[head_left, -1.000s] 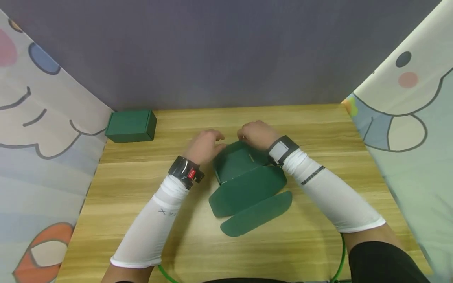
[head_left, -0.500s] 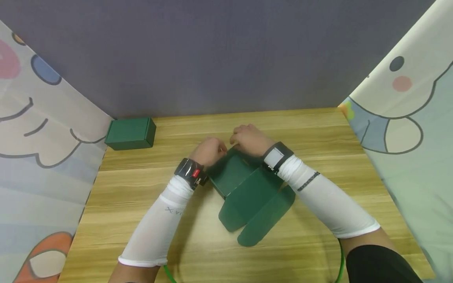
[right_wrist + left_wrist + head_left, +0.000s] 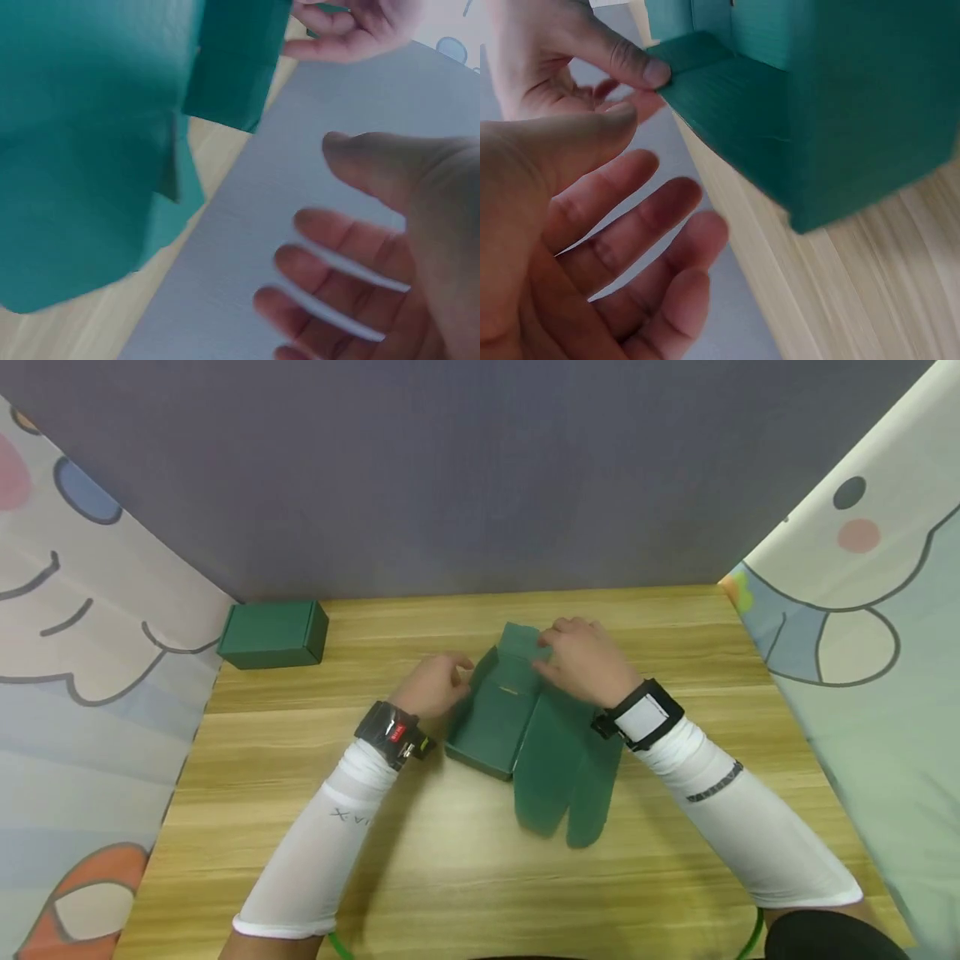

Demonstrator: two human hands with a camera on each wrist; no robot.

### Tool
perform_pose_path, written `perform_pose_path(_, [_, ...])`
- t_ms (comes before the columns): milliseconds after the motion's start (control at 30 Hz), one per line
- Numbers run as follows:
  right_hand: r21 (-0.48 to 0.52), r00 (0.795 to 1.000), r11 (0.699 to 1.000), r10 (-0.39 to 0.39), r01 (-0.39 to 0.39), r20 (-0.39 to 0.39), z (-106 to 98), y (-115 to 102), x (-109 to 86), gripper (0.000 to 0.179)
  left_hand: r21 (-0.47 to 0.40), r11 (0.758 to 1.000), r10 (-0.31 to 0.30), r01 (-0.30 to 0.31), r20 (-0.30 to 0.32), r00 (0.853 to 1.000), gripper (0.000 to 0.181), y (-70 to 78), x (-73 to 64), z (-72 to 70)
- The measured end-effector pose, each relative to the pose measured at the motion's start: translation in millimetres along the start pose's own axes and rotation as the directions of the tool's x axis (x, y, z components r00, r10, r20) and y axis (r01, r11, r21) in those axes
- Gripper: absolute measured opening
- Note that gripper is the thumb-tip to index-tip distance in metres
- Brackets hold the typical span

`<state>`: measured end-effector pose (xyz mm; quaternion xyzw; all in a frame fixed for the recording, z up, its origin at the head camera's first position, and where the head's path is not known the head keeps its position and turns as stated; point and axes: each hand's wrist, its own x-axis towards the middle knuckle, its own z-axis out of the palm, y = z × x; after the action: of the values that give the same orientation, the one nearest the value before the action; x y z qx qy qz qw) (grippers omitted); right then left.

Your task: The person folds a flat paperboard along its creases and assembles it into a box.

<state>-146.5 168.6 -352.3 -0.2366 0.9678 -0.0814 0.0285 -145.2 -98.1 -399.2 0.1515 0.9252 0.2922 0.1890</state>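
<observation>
Sitting open near the middle of the wood-grain bench, the green cardboard box shows me its bare inside, with its lid spread out along the right side and an end flap sticking out at the far end. I have the left hand just beside the left wall, fingers loosely bent and gripping nothing; I can't tell whether the tips touch the cardboard. On my right, the right hand is next to the end flap, thumb and fingers parted around air; contact there is unclear to me too. Farther out, a closed green box rests at the bench's far left corner, before a grey backdrop flanked by cartoon-printed sheets.
</observation>
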Motion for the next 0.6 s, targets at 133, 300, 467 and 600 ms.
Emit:
perform_pose_path(133, [-0.055, 0.999, 0.997, 0.047, -0.046, 0.017, 14.5, 3.3, -5.5, 0.046, -0.061, 0.998, -0.029, 0.030, 0.013, 0.999, 0.061, -1.0, -5.2, 4.9])
perform_pose_path(300, [-0.061, 0.998, 0.997, 0.040, -0.037, 0.042, 34.4, 5.4, -1.7, 0.043, -0.112, 0.992, -0.047, 0.050, 0.031, 0.998, 0.071, -0.4, -12.5, 9.9])
perform_pose_path(467, [-0.009, 0.999, 1.000, 0.020, -0.020, 0.043, 43.3, 4.9, 3.0, 0.038, -0.113, 0.993, -0.029, 0.034, 0.045, 0.999, 0.078, 0.3, -19.9, 10.5])
perform_pose_path(600, [0.013, 0.999, 1.000, -0.006, 0.006, 0.032, 45.0, 3.5, 7.2, 0.037, -0.101, 0.994, -0.027, 0.030, 0.031, 0.999, 0.085, -1.8, -23.1, 9.7])
